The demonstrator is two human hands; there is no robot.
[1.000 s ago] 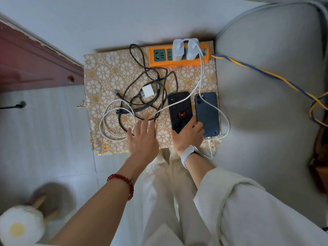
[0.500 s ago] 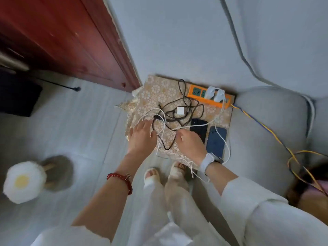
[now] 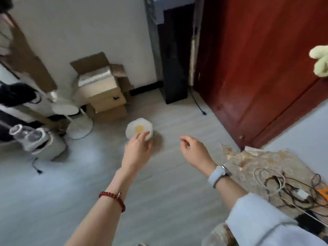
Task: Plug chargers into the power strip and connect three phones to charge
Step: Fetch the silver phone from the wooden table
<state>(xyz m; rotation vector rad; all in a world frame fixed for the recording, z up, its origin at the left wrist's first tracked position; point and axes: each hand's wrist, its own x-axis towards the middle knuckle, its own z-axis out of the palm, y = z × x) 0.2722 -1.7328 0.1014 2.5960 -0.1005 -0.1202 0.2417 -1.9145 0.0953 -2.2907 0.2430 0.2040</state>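
My view has turned to the room's floor. My left hand (image 3: 137,148) reaches out over the floor toward a round white stool with a yellow centre (image 3: 139,130); its fingers are relaxed and hold nothing. My right hand (image 3: 194,150) hovers beside it with loosely curled fingers, empty. At the far right, on the patterned cloth (image 3: 262,160), lie a tangle of black and white cables (image 3: 284,185) and a white charger (image 3: 302,194). Only an orange corner of the power strip (image 3: 324,192) shows at the frame edge. A dark phone edge (image 3: 308,222) peeks out by my sleeve.
A red wooden door (image 3: 257,68) stands at the right, with a black speaker-like tower (image 3: 174,55) next to it. Cardboard boxes (image 3: 101,86), a white fan base (image 3: 78,125) and an appliance (image 3: 40,141) crowd the left wall. Loose black cords lie on the grey floor.
My head swung left, away from the cloth, toward the room. Both hands left the cables and phones and now hover over the floor, the left one near the white stool.
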